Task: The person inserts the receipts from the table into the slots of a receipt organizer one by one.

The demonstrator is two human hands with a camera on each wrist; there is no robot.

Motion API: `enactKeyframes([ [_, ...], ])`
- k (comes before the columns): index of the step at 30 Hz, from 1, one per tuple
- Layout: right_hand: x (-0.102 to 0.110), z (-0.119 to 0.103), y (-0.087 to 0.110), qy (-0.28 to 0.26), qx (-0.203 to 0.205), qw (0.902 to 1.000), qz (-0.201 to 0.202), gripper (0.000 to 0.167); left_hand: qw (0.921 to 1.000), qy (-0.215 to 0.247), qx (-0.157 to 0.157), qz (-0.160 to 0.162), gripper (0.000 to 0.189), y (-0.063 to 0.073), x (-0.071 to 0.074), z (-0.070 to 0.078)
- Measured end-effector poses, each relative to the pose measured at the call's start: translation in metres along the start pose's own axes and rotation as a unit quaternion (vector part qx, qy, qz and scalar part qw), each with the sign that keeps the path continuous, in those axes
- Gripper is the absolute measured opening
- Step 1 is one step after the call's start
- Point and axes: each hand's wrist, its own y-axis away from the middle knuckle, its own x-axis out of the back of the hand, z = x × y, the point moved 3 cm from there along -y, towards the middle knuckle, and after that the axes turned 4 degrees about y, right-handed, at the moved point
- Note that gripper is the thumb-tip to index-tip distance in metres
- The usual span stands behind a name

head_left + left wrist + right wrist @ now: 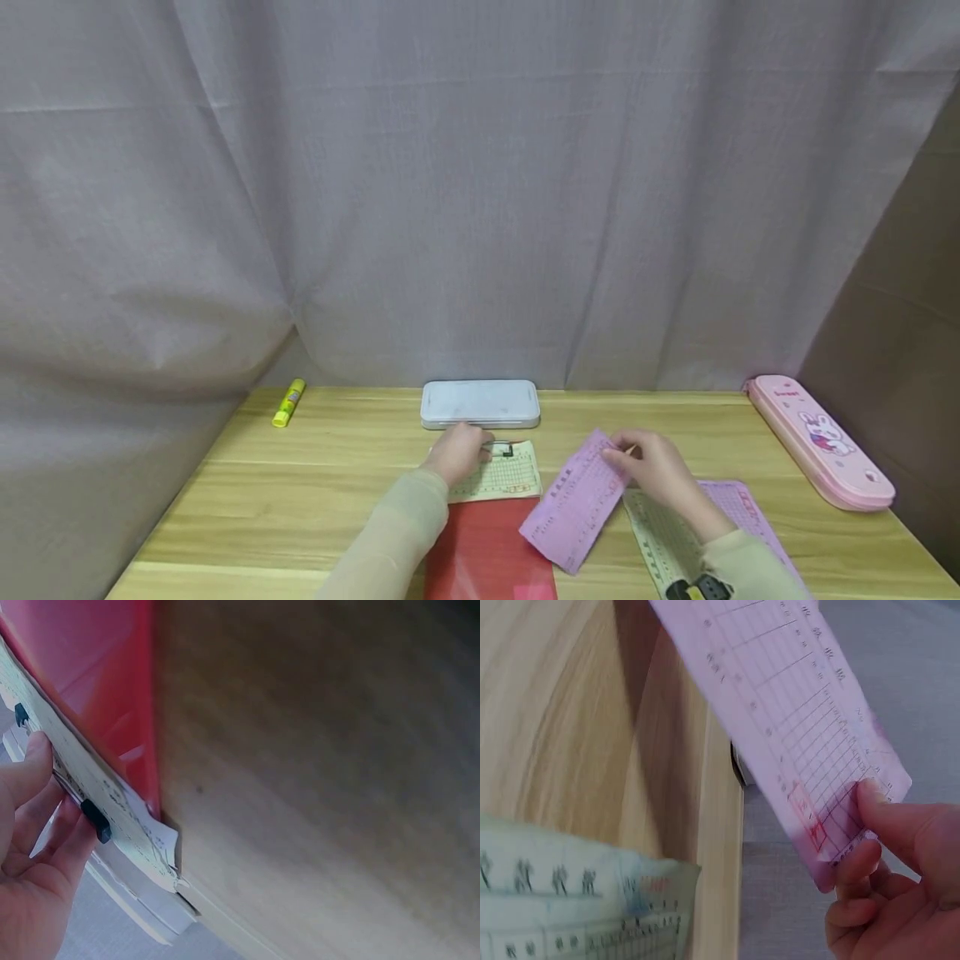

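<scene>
A red clip folder (487,550) lies on the table in front of me, with a pale green printed receipt slip (498,481) across its top end. There my left hand (456,454) pinches the metal clip with black ends (96,820), close over the slip's edge in the left wrist view. My right hand (654,468) holds a pink receipt slip (573,510) by one end between thumb and fingers. That slip hangs tilted, just right of the folder. Beneath my right forearm lie another green slip (651,527) and a pink slip (738,504), partly hidden.
Behind the folder is a white flat case (480,402). A yellow glue stick (288,403) lies at the back left. To the right sits a pink pencil case (821,442) with a rabbit picture. A grey curtain (480,208) hangs behind the wooden table (300,492).
</scene>
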Motion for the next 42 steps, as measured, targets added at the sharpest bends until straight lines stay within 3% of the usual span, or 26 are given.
enactKeyframes([
  [4, -0.004, -0.001, 0.0, -0.037, 0.0, 0.9992, -0.014, 0.01, 0.9999, -0.006, -0.011, 0.005, 0.01, 0.0, 0.0, 0.001],
  [10, -0.011, -0.003, 0.0, -0.047, -0.014, 0.9985, -0.026, 0.014, 0.9999, -0.006, -0.011, 0.005, 0.01, -0.001, -0.003, 0.0],
  [21, -0.036, -0.005, 0.003, -0.052, -0.053, 0.997, -0.019, 0.015, 0.9998, -0.007, -0.015, 0.006, 0.007, 0.001, 0.0, 0.002],
  [25, -0.048, -0.007, 0.004, -0.078, -0.067, 0.9946, -0.017, 0.014, 0.9998, 0.0, -0.016, 0.01, 0.007, 0.001, -0.001, 0.001],
  [32, -0.064, -0.007, 0.005, -0.161, -0.109, 0.9807, -0.018, 0.018, 0.9998, -0.004, -0.011, 0.015, 0.004, 0.0, -0.002, 0.0],
  [36, -0.071, -0.008, 0.005, -0.178, -0.13, 0.9753, -0.016, 0.019, 0.9999, -0.007, -0.003, 0.011, 0.004, -0.001, -0.003, 0.0],
  [42, -0.085, -0.008, 0.004, -0.216, -0.186, 0.9583, -0.022, 0.016, 0.9999, -0.001, -0.005, 0.011, 0.011, 0.001, 0.0, -0.001],
])
